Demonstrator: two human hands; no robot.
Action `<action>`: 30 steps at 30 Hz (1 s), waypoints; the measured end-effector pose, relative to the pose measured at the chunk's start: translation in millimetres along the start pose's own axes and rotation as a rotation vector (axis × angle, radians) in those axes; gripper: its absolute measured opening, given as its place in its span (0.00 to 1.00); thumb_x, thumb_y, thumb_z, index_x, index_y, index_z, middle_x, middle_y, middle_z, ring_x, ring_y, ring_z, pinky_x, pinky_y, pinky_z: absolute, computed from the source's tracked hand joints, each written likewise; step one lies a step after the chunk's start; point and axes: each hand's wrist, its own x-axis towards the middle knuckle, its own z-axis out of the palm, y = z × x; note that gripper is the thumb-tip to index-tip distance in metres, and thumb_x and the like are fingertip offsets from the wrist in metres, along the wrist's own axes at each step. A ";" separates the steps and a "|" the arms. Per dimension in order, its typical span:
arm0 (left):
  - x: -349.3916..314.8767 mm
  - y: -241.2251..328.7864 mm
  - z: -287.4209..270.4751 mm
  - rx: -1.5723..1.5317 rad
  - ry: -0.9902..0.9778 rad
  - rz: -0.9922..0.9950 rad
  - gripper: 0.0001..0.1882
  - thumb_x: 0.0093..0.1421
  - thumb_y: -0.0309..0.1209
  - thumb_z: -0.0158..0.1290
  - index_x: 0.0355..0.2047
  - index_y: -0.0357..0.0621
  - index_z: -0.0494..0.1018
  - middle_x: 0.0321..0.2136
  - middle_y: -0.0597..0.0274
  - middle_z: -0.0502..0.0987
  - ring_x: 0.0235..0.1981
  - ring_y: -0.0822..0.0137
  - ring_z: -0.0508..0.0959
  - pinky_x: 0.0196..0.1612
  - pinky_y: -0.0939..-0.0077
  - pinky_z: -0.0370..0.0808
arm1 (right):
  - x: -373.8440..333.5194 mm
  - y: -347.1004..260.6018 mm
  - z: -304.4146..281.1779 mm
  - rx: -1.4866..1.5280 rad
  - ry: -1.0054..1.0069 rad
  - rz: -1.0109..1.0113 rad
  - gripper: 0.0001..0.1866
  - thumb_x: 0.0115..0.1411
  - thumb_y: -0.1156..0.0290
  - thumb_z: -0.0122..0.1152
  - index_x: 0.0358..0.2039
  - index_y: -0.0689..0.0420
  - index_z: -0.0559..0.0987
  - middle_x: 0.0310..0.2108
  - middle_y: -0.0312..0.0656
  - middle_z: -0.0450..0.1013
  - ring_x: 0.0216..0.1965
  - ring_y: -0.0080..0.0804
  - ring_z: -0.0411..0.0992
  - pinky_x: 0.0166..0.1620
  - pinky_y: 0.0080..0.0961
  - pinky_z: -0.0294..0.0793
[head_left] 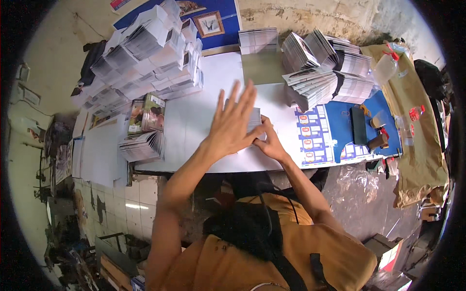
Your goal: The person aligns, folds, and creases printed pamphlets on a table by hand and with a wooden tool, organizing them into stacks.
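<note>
Over the paper stack (255, 118), left hand (230, 127), fingers (248, 99) splayed wide, gripping nothing, at the stack's right edge, right hand (272, 144) pinching it

"How many hands did you count?"

"Two: one left hand (232, 121) and one right hand (273, 144)."

"And piles between them?"

"One small pile (255, 119)."

"What about the left side?"

"One big heap (150, 60), its bundles overlapping too much to number, plus one fanned bundle (143, 147) standing apart."

"And the right?"

"One lone bundle (258, 40) by the wall, then a cluster (310, 89) of at least five; overlap hid the exact figure."

"Bottles?"

"At least two: one large bottle (387, 69) and one small bottle (415, 113)."

"Clear cups?"

"I saw one clear cup (379, 119)."

"Black oblong cases?"

"There was one black case (358, 126)."

"Framed pictures?"

"One whole framed picture (209, 24)."
</note>
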 end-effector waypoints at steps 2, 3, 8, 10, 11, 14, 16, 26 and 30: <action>-3.0 -6.5 13.4 -0.012 -0.099 -0.050 0.49 0.66 0.62 0.40 0.71 0.34 0.43 0.73 0.45 0.42 0.74 0.45 0.40 0.71 0.43 0.37 | -3.2 -8.4 8.1 0.103 0.017 0.089 0.41 0.49 0.81 0.60 0.64 0.61 0.58 0.58 0.53 0.65 0.62 0.44 0.63 0.64 0.35 0.61; -1.3 -14.0 24.4 -0.026 -0.189 -0.086 0.49 0.66 0.60 0.41 0.71 0.34 0.42 0.73 0.46 0.42 0.74 0.45 0.39 0.71 0.42 0.36 | -2.4 -9.0 6.8 0.197 0.045 0.172 0.41 0.49 0.81 0.60 0.64 0.60 0.58 0.57 0.53 0.65 0.62 0.45 0.63 0.64 0.35 0.62; -27.3 -75.2 104.9 -1.421 0.395 -0.354 0.46 0.68 0.64 0.30 0.72 0.38 0.47 0.72 0.53 0.48 0.73 0.58 0.47 0.72 0.59 0.41 | -0.1 -3.1 6.8 0.119 -0.032 0.166 0.42 0.49 0.84 0.55 0.67 0.58 0.56 0.62 0.50 0.61 0.67 0.44 0.56 0.63 0.37 0.66; -49.6 -73.0 150.8 -1.799 0.466 -0.514 0.47 0.66 0.68 0.28 0.70 0.40 0.53 0.68 0.55 0.58 0.67 0.61 0.59 0.69 0.66 0.53 | -5.1 -7.7 8.1 0.133 -0.005 0.149 0.44 0.49 0.83 0.55 0.69 0.58 0.54 0.64 0.50 0.59 0.68 0.44 0.56 0.63 0.36 0.65; -62.5 -64.0 172.4 -1.867 0.417 -0.578 0.46 0.66 0.68 0.28 0.68 0.41 0.58 0.63 0.55 0.66 0.62 0.62 0.67 0.65 0.66 0.62 | -2.2 -7.6 8.1 0.143 0.003 0.122 0.46 0.49 0.83 0.55 0.70 0.57 0.52 0.66 0.51 0.58 0.69 0.44 0.55 0.63 0.35 0.65; -73.2 -47.3 196.7 -2.040 0.472 -0.567 0.44 0.67 0.68 0.29 0.63 0.42 0.64 0.53 0.58 0.75 0.49 0.63 0.76 0.54 0.67 0.73 | -6.6 -7.0 9.8 0.188 0.026 0.134 0.51 0.48 0.82 0.56 0.73 0.55 0.48 0.70 0.53 0.53 0.71 0.46 0.52 0.65 0.33 0.62; -70.3 -45.6 201.8 -2.453 0.344 -0.202 0.47 0.64 0.71 0.28 0.63 0.42 0.63 0.54 0.56 0.74 0.52 0.61 0.75 0.55 0.64 0.72 | -7.2 -6.8 18.3 0.133 0.066 0.096 0.52 0.47 0.80 0.58 0.73 0.58 0.46 0.71 0.55 0.50 0.71 0.48 0.50 0.68 0.33 0.57; -93.4 -23.2 204.2 -1.963 0.615 -0.543 0.38 0.70 0.62 0.27 0.64 0.43 0.59 0.50 0.55 0.72 0.46 0.64 0.72 0.53 0.67 0.70 | -18.2 9.6 27.4 0.136 0.124 0.042 0.52 0.50 0.82 0.55 0.73 0.58 0.42 0.74 0.53 0.43 0.73 0.45 0.45 0.71 0.32 0.48; -80.2 -2.3 198.6 -1.784 0.713 -0.581 0.41 0.69 0.62 0.27 0.67 0.41 0.55 0.60 0.52 0.66 0.60 0.58 0.67 0.64 0.61 0.62 | -19.7 15.8 31.6 -0.012 0.217 -0.015 0.49 0.53 0.82 0.54 0.73 0.58 0.42 0.74 0.53 0.44 0.73 0.43 0.46 0.71 0.32 0.50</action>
